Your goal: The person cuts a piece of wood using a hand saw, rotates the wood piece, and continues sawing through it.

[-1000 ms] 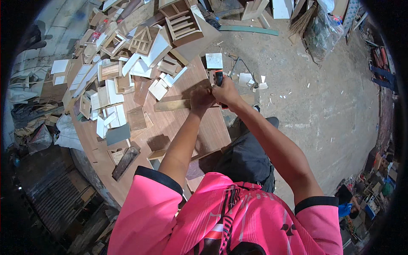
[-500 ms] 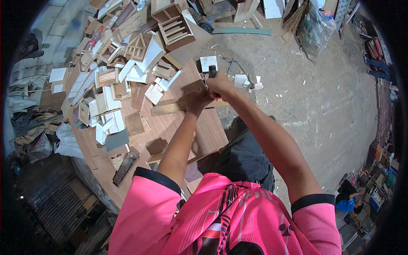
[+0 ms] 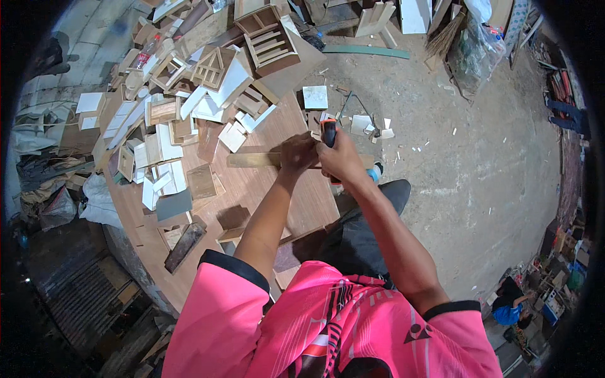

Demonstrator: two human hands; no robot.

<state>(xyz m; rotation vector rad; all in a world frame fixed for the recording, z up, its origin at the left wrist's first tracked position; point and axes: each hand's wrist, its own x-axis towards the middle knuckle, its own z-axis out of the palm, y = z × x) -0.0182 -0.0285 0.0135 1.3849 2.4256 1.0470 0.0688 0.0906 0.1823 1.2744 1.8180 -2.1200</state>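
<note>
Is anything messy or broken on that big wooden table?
Nothing looks broken, but it is messy. White and wooden offcuts lie scattered at all angles over the left of the table, and scraps have spilled onto the concrete floor. The left hand presses a wooden strip; the right hand grips an orange-handled tool.

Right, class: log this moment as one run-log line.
left hand: pressing wood strip | right hand: grip on orange-handled tool | surface: table | nearby: white offcuts

Wood strip (image 3: 255, 160) on table (image 3: 296, 201), offcuts (image 3: 161, 170) to left, stool (image 3: 271, 41) behind
</note>
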